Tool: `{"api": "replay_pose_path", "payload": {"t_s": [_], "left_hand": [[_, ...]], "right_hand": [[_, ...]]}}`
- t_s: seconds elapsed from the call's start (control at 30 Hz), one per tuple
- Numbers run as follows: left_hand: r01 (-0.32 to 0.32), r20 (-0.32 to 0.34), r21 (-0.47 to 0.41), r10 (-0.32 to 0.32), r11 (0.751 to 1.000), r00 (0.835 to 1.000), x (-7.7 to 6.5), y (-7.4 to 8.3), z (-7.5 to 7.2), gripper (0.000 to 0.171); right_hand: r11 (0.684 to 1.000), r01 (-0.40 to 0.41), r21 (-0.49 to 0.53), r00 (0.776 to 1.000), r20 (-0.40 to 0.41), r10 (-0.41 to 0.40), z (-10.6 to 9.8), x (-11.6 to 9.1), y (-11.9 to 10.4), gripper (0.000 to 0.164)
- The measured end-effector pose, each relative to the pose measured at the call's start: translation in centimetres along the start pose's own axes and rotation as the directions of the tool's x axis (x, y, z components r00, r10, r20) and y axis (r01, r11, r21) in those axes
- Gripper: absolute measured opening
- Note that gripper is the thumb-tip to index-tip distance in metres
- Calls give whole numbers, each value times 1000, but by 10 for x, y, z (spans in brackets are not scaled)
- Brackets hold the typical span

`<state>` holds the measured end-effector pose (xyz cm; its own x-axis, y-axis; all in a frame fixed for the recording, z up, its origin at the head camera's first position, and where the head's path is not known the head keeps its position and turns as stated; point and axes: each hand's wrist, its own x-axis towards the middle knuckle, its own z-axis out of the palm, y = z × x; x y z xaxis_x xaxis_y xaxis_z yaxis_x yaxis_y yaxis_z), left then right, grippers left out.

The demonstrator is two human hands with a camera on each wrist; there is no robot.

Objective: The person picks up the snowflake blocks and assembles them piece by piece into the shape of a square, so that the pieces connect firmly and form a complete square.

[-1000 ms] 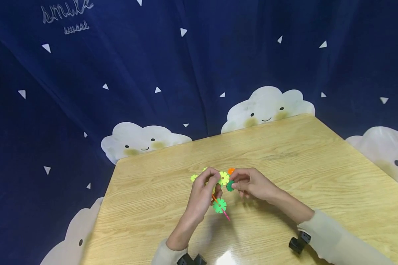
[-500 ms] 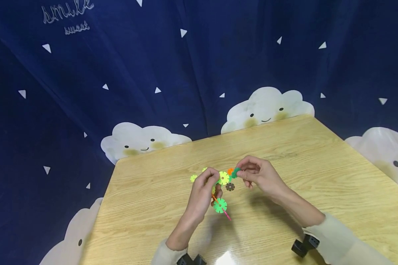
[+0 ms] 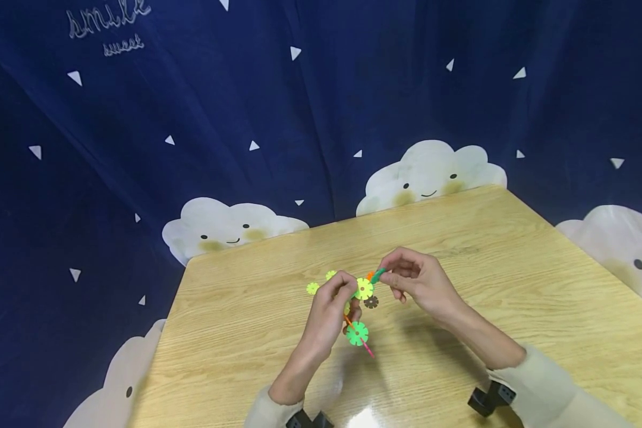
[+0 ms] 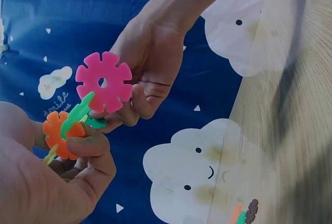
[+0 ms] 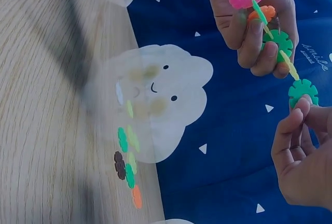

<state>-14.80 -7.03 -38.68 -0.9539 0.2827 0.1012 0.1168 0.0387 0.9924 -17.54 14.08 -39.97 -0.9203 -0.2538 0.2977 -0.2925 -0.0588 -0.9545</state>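
My left hand (image 3: 326, 318) grips a chain of toothed plastic snowflake discs. The chain has a pink disc (image 4: 104, 82) at one end, then green, an orange disc (image 4: 57, 130), yellow, a green disc (image 5: 277, 44) and a yellow disc (image 3: 364, 289) at the other end. Between thumb and fingers, my right hand (image 3: 422, 285) pinches a darker green disc (image 5: 302, 90). Its rim meets the yellow disc's edge in the right wrist view; whether their slots interlock I cannot tell. Both hands are held above the table, and the left fingers cover part of the chain.
Loose discs lie beyond the hands on the wooden table (image 3: 246, 333): two yellow-green discs (image 3: 312, 288), an orange disc (image 3: 371, 275) and a brown disc (image 3: 371, 302), plus green ones (image 5: 122, 139) in the right wrist view. A blue curtain (image 3: 267, 107) hangs behind.
My right hand has risen and shifted right with the darker green disc, uncovering the brown disc, then turned the green disc toward the yellow one. My left hand has barely moved.
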Motion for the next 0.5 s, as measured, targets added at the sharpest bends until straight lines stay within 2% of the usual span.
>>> {"api": "replay_pose_path", "payload": {"t_s": [0.5], "left_hand": [[-3, 13, -10, 3, 1000, 1000, 0, -1, 1, 25]], "right_hand": [[999, 37, -2, 999, 15, -36, 3, 0, -2, 11]]}}
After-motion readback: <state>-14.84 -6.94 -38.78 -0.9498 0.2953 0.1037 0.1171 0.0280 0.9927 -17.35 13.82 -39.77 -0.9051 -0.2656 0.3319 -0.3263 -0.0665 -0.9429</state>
